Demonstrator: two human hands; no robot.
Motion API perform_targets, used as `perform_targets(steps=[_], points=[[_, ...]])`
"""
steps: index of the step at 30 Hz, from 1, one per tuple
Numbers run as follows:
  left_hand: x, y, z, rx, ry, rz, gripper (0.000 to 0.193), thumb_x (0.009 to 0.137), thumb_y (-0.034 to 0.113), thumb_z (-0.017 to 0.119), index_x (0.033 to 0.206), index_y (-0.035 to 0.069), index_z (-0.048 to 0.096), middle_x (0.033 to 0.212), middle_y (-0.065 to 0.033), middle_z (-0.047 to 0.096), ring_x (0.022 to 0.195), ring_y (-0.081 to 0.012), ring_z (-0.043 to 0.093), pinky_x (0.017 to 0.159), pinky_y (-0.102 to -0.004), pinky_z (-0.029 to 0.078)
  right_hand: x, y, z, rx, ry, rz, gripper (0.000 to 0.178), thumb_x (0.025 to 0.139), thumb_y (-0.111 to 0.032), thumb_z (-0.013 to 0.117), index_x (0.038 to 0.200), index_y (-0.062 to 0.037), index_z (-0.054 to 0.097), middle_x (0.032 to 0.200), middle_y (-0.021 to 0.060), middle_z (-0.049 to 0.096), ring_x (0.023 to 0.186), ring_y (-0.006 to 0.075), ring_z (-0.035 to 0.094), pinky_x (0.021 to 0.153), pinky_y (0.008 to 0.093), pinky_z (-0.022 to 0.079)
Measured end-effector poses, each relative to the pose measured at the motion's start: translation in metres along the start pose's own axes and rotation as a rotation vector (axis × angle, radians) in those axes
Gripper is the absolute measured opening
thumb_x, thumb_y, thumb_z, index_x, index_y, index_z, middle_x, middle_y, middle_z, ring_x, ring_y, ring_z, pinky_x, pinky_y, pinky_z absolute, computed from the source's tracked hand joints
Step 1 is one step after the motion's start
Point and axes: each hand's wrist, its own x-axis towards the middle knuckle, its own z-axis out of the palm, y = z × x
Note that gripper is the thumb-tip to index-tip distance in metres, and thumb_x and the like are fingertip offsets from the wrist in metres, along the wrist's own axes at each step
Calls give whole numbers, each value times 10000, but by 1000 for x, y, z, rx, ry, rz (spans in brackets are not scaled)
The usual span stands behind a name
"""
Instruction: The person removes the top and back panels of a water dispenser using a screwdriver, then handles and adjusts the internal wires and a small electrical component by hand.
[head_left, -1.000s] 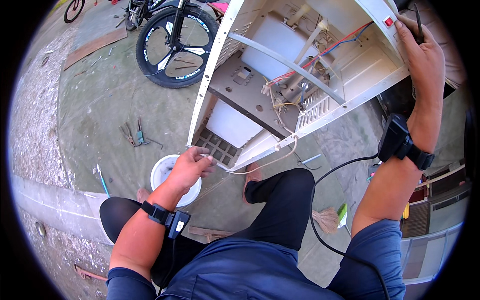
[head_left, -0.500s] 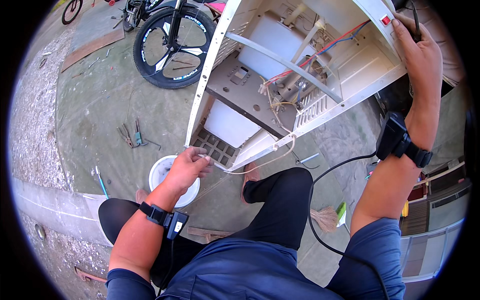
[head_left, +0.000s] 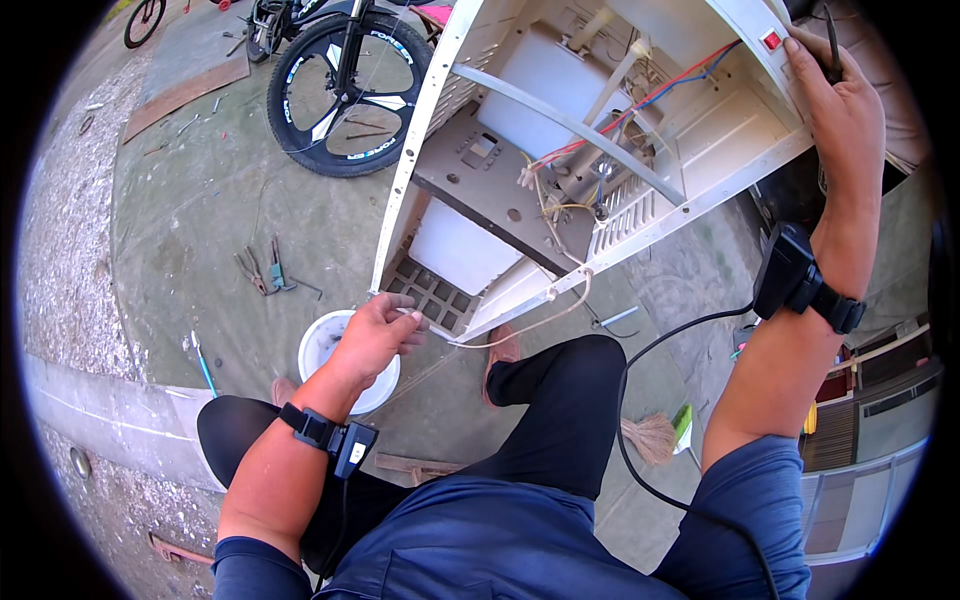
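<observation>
A white metal appliance casing, possibly a water dispenser, is tilted before me with its open side showing. Inside are a white tank, a metal cylinder, a grey-brown shelf and red and blue wires. At its lower left corner my left hand has its fingers curled on the edge, beside a pale cord. My right hand grips the upper right corner, thumb beside a red switch, its other fingers partly hidden. A thin dark tool sticks up at that hand; its kind is unclear.
Under my left hand stands a white bucket. Pliers and a teal-handled tool lie on the floor to the left. A bicycle wheel is close to the casing's far left. A straw broom lies right of my knee.
</observation>
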Motion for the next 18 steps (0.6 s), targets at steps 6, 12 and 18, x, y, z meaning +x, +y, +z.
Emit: perform_targets(steps=[6,12,18], points=[[-1,3,1,2,0,-6,400,980,161,588,1310,-39,485,1085,-160,679,910,-217,681,752,-313,541,-2,-2,1,-13,23,14,298,938,-248,684,1153,-44,720,995,2,708,929,68,609,874,214,440],[-1,2,1,1,-1,-10,400,981,161,586,1313,-38,483,1090,-163,679,916,-219,682,754,-313,541,-2,-1,1,5,7,-12,294,940,-241,683,1156,-46,719,994,0,707,931,68,609,880,217,439],[-1,3,1,1,-3,-9,400,983,163,583,1316,-34,483,1089,-161,681,921,-220,682,756,-316,541,-3,-3,1,-15,17,-14,291,943,-242,681,1153,-44,719,995,3,707,935,67,608,881,216,438]])
